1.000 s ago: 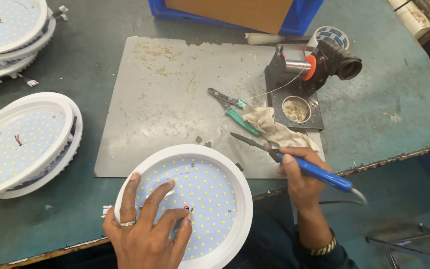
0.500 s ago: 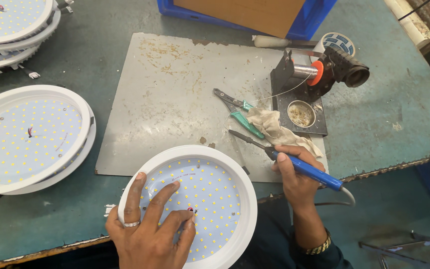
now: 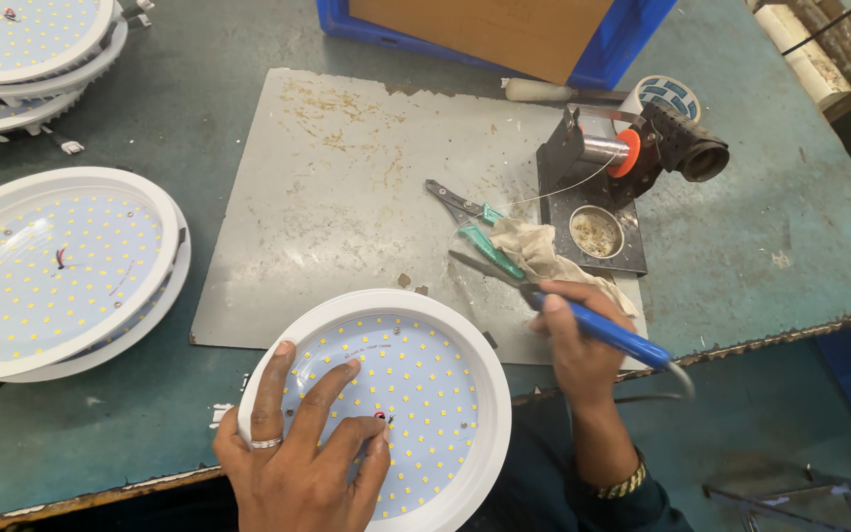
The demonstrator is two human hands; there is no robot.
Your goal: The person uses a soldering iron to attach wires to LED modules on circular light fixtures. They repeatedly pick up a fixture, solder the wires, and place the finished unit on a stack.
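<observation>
The round white LED panel lies at the lower centre of the frame, at the table's near edge, much where it lay a moment ago, though the view has drifted slightly. The left hand stays pressed flat on it, fingers spread across the dotted face. To the right, the right hand remains closed around a blue-handled soldering iron, tip over the grey mat. Pliers and a solder stand sit above.
</observation>
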